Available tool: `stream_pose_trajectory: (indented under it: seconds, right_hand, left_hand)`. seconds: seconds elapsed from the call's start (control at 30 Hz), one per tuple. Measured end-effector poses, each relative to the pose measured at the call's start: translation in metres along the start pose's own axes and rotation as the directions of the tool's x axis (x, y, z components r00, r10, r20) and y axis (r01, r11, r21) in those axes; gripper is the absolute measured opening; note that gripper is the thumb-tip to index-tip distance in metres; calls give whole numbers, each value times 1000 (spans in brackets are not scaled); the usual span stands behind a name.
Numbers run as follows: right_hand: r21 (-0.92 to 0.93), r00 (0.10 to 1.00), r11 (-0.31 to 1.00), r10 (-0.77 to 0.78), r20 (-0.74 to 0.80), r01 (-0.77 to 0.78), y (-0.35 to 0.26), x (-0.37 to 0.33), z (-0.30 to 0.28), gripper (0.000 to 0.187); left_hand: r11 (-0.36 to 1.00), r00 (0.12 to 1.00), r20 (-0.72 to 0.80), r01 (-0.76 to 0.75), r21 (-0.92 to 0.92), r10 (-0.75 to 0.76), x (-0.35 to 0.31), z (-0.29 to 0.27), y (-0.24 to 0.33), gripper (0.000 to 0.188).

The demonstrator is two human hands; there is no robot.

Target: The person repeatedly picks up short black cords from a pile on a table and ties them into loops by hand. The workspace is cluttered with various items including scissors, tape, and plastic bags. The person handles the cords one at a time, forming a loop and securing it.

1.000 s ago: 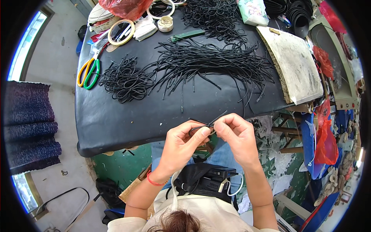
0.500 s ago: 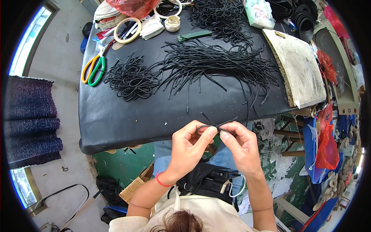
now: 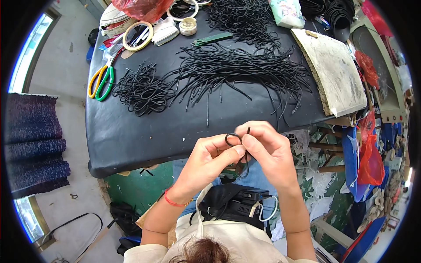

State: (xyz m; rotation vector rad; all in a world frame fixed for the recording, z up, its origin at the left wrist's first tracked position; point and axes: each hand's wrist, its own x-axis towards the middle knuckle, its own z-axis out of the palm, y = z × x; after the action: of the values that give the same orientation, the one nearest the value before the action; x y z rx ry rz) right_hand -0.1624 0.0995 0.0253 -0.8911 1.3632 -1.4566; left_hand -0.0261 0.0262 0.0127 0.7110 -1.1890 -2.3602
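Note:
A thin black cord (image 3: 246,168) is pinched between my two hands just off the table's near edge. My left hand (image 3: 213,158) grips it between thumb and forefinger, with a small loop of cord standing up beside the fingertips. My right hand (image 3: 267,151) has its thumb and fingers closed on the same cord, and a short end sticks up above them. Another loop hangs below the fingers. On the table beyond lie a long pile of loose black cords (image 3: 245,68) and, to its left, a smaller bunch of looped cords (image 3: 144,90).
The black-covered table (image 3: 131,140) spans the front. Scissors (image 3: 101,82) with yellow and green handles lie at its left, near a tape roll (image 3: 138,36) and a green tool (image 3: 213,39). A worn pale board (image 3: 331,72) lies at the right. Red plastic bags (image 3: 372,162) hang beyond.
My hands have turned and drawn closer together, and the right fingers have risen over the cord. The loop now stands more upright, and a second loop shows below. The view has shifted slightly.

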Motion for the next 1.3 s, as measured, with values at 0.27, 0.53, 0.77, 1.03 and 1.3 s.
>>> stream_pose_trajectory:
  seconds: [0.27, 0.53, 0.77, 1.03, 1.3]
  right_hand:
    - [224, 998, 973, 56, -3, -54, 10, -2, 4, 21]
    - [175, 987, 974, 155, -51, -144, 6, 0, 6, 25]
    - [181, 975, 958, 223, 14, -222, 11, 2, 1, 26]
    - [44, 988, 994, 103, -114, -99, 13, -8, -3, 16]
    - [-153, 979, 986, -98, -181, 71, 18, -5, -2, 10]
  left_hand:
    - [1000, 999, -47, 11, -6, -11, -6, 4, -3, 10]
    - [997, 993, -86, 82, -1, -82, -10, 6, -8, 10]
    - [996, 993, -113, 13, -88, -23, -9, 4, -15, 12]
    - [967, 976, -213, -89, -239, 37, -2, 6, -23, 22]
    - [998, 996, -87, -28, 49, 32, -6, 5, -13, 19]
